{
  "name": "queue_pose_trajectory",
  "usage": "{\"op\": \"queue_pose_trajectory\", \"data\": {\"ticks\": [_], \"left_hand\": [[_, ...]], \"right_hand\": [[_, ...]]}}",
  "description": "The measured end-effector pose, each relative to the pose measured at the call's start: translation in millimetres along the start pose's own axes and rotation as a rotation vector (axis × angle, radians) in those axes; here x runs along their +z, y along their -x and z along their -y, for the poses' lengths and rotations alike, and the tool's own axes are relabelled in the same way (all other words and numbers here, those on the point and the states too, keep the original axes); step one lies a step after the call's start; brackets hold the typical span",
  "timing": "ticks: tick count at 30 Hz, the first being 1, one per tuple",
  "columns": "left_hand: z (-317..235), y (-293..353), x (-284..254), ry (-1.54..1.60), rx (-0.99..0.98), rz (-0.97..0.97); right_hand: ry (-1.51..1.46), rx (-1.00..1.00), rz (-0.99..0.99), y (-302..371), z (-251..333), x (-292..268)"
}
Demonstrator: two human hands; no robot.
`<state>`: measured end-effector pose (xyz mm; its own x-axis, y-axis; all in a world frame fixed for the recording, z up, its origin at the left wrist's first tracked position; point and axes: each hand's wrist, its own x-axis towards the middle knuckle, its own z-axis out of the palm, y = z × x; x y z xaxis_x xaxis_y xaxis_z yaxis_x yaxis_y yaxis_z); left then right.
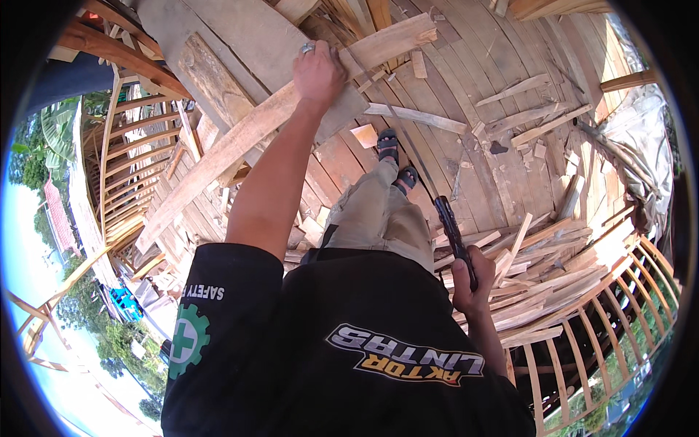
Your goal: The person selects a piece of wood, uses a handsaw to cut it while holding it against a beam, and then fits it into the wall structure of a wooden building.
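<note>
My left hand [318, 75] is closed over a long pale wooden plank [240, 138], a ring on one finger. The plank runs slantwise, from the lower left to the upper middle, across wide boards [226, 36]. At the lower right my right hand [475, 279] grips the black handle of a long-bladed machete [453, 231]. Its thin dark blade points up and left, with the far end at the plank, just right of my left hand. Whether the blade touches the wood I cannot tell. A thick rough-edged offcut [215, 79] lies beside the plank.
My sandalled feet [389, 146] stand on a plank floor [480, 167] strewn with chips and offcuts. A heap of wood strips [539, 280] lies at the right, by a slatted railing [593, 349]. Grey sheeting [648, 146] hangs at the far right. Another slatted frame [138, 160] rises at the left.
</note>
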<state>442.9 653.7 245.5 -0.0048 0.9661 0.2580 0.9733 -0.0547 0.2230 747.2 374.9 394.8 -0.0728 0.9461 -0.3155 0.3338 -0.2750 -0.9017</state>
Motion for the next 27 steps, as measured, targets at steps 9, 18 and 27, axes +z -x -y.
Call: {"op": "queue_pose_trajectory", "data": {"ticks": [9, 18, 27], "left_hand": [[-3.8, -7.0, 1.8, -0.052, 0.02, 0.085], [-5.7, -2.6, 2.7, -0.035, 0.058, 0.063], [-1.6, -7.1, 7.1, -0.085, 0.033, 0.092]], "right_hand": [[-0.141, -0.063, -0.05, -135.1, 20.9, 59.5], [-0.104, -0.069, 0.002, -30.1, 12.0, -2.5], [-0.138, -0.009, 0.013, -40.8, 6.9, 14.0]]}}
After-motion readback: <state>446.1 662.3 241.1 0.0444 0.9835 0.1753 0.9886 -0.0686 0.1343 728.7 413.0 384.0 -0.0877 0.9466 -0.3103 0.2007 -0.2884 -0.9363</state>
